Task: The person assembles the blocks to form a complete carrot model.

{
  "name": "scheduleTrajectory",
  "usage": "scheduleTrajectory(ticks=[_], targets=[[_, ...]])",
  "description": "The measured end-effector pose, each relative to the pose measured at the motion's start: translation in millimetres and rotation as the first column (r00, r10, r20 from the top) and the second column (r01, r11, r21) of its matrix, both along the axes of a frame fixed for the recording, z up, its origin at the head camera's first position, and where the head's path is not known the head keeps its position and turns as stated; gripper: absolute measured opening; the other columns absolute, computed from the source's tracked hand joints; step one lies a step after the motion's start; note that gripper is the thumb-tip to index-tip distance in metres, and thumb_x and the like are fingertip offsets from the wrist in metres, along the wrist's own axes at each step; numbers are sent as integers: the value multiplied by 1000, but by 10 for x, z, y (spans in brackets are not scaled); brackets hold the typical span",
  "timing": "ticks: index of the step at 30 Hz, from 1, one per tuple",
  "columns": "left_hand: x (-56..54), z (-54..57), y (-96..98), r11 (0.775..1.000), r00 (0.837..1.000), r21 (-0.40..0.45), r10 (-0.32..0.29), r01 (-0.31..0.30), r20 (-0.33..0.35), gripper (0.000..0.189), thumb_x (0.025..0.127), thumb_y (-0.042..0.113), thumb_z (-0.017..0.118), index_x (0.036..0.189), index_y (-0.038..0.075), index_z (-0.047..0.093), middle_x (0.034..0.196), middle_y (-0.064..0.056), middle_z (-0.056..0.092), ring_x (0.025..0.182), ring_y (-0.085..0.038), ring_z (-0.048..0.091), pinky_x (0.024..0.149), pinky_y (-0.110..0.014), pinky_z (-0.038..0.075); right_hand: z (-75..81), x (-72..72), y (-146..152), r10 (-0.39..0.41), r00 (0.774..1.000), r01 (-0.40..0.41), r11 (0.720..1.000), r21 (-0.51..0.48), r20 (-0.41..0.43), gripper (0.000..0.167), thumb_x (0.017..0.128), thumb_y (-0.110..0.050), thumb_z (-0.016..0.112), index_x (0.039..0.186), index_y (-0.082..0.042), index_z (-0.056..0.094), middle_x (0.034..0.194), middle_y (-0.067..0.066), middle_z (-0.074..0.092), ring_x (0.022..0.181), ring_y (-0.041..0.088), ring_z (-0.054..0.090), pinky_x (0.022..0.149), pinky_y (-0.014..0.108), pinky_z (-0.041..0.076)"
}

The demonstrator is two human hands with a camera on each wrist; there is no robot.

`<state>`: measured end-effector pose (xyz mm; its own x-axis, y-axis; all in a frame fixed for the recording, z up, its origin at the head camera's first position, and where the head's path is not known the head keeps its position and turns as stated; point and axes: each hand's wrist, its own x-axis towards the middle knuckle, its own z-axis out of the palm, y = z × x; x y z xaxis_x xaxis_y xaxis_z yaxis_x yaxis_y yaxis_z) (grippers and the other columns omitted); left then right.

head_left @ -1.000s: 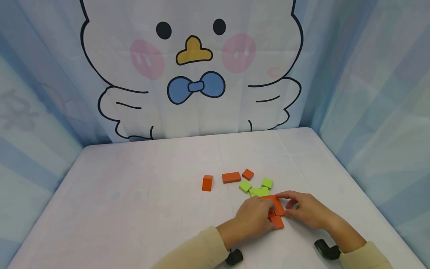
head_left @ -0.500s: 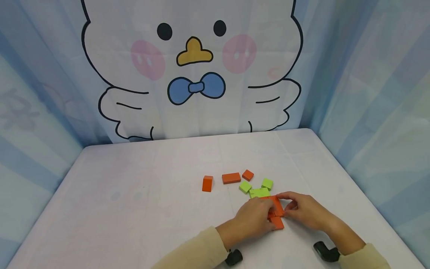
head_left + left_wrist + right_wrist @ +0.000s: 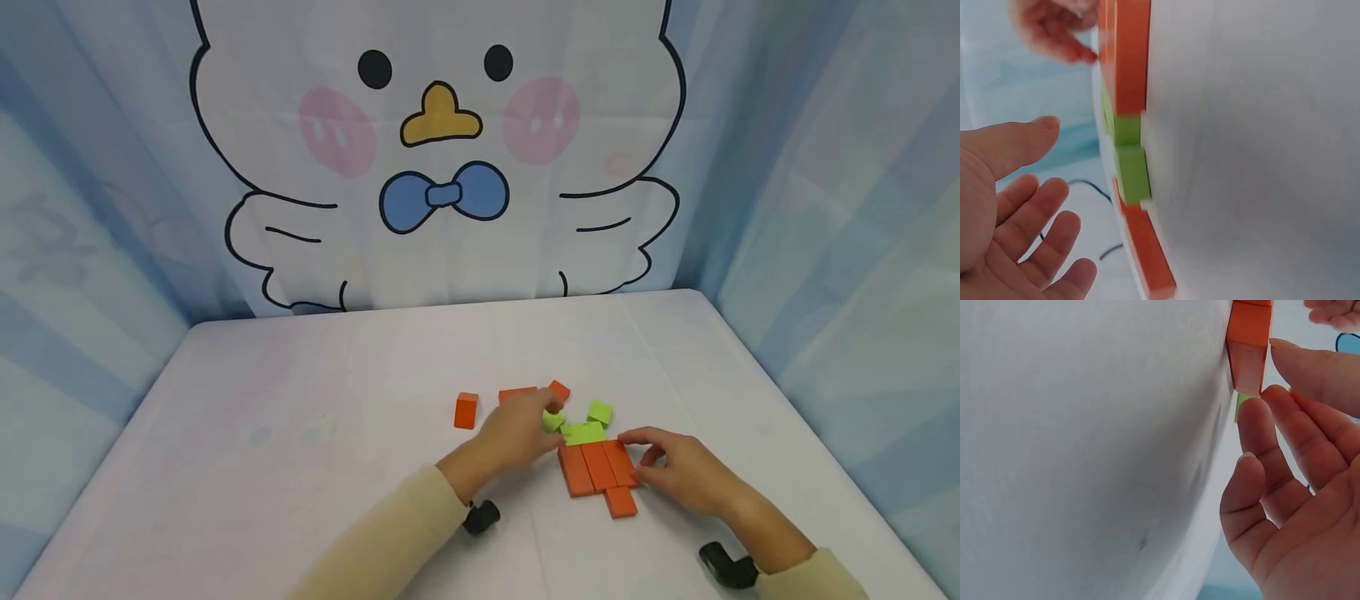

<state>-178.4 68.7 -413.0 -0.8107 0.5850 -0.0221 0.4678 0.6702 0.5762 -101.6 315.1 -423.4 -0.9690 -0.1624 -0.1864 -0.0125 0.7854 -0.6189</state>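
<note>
Your left hand (image 3: 517, 429), fingers loose and wide, hovers over a flat orange block (image 3: 516, 393); at its 4 o'clock, your right hand (image 3: 678, 471) touches three orange blocks (image 3: 596, 467), fingers gently bent.

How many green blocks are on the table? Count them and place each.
3 visible: a wide green block atop the orange row, a small one behind it, another by the left hand, which may hide more.

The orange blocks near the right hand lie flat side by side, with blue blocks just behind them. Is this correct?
Not quite. The blocks just behind are green, not blue, as the head view shows. The rest holds: the orange blocks lie flat, side by side, next to the right hand.
</note>
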Motion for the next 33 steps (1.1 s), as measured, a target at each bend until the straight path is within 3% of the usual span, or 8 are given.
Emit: scheduleTrajectory(ticks=[6, 13, 18, 33], targets=[[-327, -28, -51, 997, 996, -14, 82, -82, -27, 39, 91, 24, 76, 126, 12, 64, 105, 0, 65, 92, -15, 52, 76, -27, 48, 10, -4, -17, -3, 1000, 3, 1000, 10, 0, 43, 89, -9, 71, 131, -9, 62, 102, -1, 62, 80, 17, 52, 65, 29, 44], [-525, -122, 110, 985, 990, -106, 133, -137, -40, 39, 91, 35, 76, 124, 17, 65, 100, 6, 63, 94, -16, 53, 88, -36, 42, 26, 2, -20, -13, 1000, 13, 1000, 7, 11, 42, 89, -7, 69, 130, -10, 63, 97, -1, 61, 77, 18, 51, 61, 28, 42], [-571, -165, 220, 975, 986, -148, 166, -168, -21, 41, 89, 39, 76, 123, 17, 66, 102, 7, 63, 96, -16, 53, 88, -37, 39, 18, 2, -12, -9, 1000, 9, 1000, 1, 11, 42, 89, -7, 70, 130, -9, 63, 96, -1, 62, 77, 18, 52, 63, 29, 42], [-577, -181, 350, 956, 972, -175, 230, -236, -54, 37, 91, 36, 73, 121, 15, 67, 98, 1, 63, 96, -21, 51, 91, -46, 35, 6, 14, 9, -7, 1000, 7, 1000, 0, 19, 42, 91, -10, 69, 132, -11, 62, 89, -1, 59, 77, 17, 52, 65, 31, 42]])
